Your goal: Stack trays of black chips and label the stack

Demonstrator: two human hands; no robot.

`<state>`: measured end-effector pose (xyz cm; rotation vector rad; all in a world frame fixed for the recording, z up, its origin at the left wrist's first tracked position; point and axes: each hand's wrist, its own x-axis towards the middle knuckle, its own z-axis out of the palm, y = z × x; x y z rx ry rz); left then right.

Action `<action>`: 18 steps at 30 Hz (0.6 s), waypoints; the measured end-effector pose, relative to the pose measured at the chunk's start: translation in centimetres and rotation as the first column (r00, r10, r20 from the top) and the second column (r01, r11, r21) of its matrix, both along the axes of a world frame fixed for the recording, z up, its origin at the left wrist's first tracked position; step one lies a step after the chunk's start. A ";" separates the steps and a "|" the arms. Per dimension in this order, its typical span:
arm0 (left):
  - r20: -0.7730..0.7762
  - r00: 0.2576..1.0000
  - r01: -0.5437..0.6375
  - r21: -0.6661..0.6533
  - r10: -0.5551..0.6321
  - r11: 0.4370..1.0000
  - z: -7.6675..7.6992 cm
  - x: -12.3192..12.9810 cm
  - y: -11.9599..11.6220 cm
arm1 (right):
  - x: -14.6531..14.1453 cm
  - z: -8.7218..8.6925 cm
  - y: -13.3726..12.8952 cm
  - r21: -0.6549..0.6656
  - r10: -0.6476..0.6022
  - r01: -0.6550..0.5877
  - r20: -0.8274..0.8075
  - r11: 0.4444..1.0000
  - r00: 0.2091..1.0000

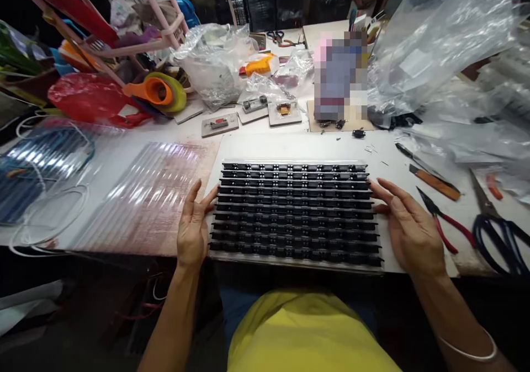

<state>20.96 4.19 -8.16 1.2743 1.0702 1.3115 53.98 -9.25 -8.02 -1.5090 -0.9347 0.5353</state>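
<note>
A clear plastic tray (290, 265) lies at the near edge of the white table, straight in front of me. Several long rows of small black parts (296, 213) fill it; their exact kind is too small to make out. My left hand (192, 231) holds the tray's left side, with its fingertips against the edge and one finger raised. At the opposite side my right hand (414, 231) has its fingers on the right edge, palm turned inward. The undersides of the tray and of the fingers are hidden.
Empty ribbed clear trays (144, 190) lie to the left, beside a white cable (53, 245). On the right are red-handled pliers (445, 220), scissors (501, 234) and an orange-handled knife (436, 183). Small fixture blocks (285, 112) and plastic bags (215, 63) stand behind.
</note>
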 end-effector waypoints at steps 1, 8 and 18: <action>0.030 1.000 0.002 -0.003 -0.002 1.000 -0.1 0.0 0.0 | -0.1 0.1 0.0 0.027 -0.004 0.006 -0.057 1.000 0.998; 0.070 0.998 0.007 -0.018 -0.006 1.000 0.1 -0.2 -0.1 | -0.5 0.6 0.2 0.091 0.027 -0.001 -0.280 0.996 0.959; 0.102 0.995 0.008 -0.045 -0.003 0.999 0.2 -0.2 -0.2 | -0.5 0.4 0.1 0.115 0.040 -0.005 -0.298 0.993 0.954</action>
